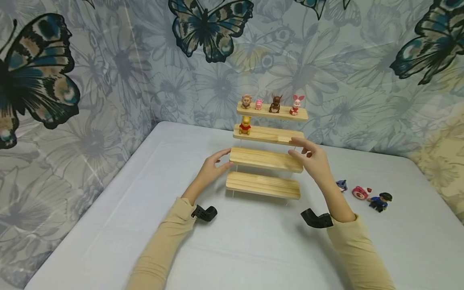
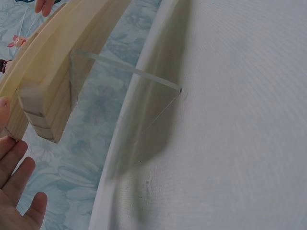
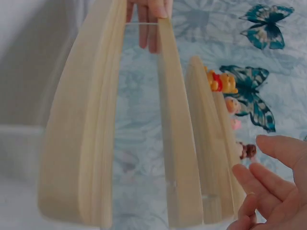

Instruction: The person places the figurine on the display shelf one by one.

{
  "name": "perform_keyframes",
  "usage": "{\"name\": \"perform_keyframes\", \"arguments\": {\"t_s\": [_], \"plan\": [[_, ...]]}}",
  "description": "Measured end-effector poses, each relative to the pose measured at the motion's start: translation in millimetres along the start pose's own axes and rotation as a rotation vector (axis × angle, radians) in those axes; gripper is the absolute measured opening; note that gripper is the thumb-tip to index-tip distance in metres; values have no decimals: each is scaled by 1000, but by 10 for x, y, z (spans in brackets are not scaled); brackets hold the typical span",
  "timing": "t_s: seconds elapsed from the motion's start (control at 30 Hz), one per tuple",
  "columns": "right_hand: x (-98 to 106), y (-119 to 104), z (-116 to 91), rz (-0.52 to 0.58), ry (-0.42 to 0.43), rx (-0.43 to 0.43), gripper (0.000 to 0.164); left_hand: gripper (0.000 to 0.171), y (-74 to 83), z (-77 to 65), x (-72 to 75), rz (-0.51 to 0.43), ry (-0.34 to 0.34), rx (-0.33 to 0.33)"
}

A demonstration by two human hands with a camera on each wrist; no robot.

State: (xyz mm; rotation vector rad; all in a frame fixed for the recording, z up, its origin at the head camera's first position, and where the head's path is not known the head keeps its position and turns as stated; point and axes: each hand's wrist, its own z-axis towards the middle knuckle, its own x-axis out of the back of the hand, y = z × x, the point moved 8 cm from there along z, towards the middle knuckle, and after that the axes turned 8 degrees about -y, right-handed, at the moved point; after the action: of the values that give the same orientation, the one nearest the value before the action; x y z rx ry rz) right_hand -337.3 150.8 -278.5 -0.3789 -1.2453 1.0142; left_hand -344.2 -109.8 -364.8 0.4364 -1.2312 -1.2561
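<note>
A four-tier wooden display stand with clear supports stands on the white table. My left hand holds the left end of its third shelf from the top, thumb at the front corner and index finger at the back. My right hand hovers by the right ends of the second and third shelves, fingers loosely bent with nothing between them. A yellow bear figurine in a red shirt sits on the second shelf's left. Along the top shelf are a tan maned figurine, a small pink one, a brown long-eared one and a pink long-eared one.
On the table to the right lie a blue-grey figurine, partly behind the right forearm, a pink bear figurine, and a toy figure in blue with a dark cap. Butterfly-patterned fabric hangs behind the table.
</note>
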Motion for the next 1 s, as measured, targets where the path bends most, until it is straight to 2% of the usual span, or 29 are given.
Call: {"name": "perform_keyframes", "arguments": {"t_s": [0.23,0.4,0.47,0.53,0.63,0.67,0.77,0.87,0.9,1.0], "plan": [[155,115,-145,-44,38,-11,39,50,46,-6,2,0,-7,20],[228,160,-239,-51,45,-6,38,48,304,-65,37,-33,-15,-5],[259,249,-254,-43,45,-6,39,48,376,-82,48,-47,-18,-12],[294,500,-230,-43,60,-21,40,48,369,-84,50,-45,-17,-7],[356,1072,-167,-73,85,-39,41,48,229,-55,33,-42,-17,-7],[378,1160,-162,-34,74,-42,40,49,175,-41,24,-41,-18,-3],[444,1623,-140,-85,89,-52,42,49,31,-7,3,-30,-14,1],[522,1872,-178,-156,105,-63,42,49,-4,4,-6,-39,-12,-2],[551,2043,-183,-230,134,-77,44,50,-6,4,-6,-39,-12,-5],[635,2113,-260,-299,148,-107,44,50,6,0,3,-29,-12,1]]}}
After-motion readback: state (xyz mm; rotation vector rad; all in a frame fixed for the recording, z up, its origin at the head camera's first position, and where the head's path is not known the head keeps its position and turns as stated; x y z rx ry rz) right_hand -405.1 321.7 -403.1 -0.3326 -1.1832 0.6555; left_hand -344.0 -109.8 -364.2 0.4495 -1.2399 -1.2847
